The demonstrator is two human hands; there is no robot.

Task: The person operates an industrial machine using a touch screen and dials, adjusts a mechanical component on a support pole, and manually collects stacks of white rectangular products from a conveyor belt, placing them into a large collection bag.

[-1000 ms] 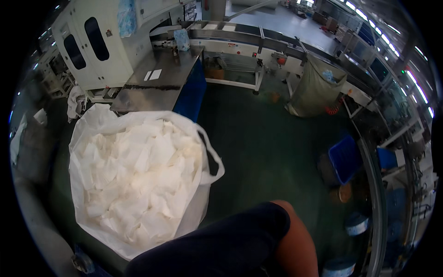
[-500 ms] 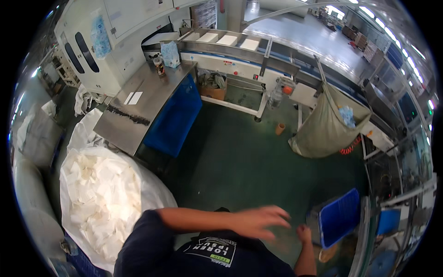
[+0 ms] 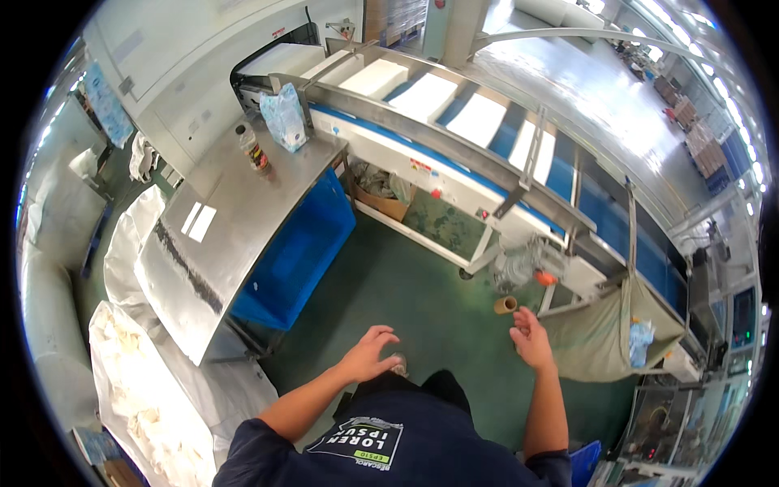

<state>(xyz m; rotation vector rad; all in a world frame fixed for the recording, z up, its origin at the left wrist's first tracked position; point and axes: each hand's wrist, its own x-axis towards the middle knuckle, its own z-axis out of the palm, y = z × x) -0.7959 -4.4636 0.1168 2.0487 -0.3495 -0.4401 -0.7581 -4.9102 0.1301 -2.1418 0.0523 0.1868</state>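
Lying on green floor (image 3: pixel 422 292), small tan cardboard roll (image 3: pixel 505 305), just beyond right hand (image 3: pixel 531 337); both hands hovering loosely spread, left hand (image 3: pixel 369 353) farther off.

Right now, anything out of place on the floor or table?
One thing: a small cardboard roll core lies loose on the green floor under the conveyor, just beyond the empty right hand. The steel table looks orderly.
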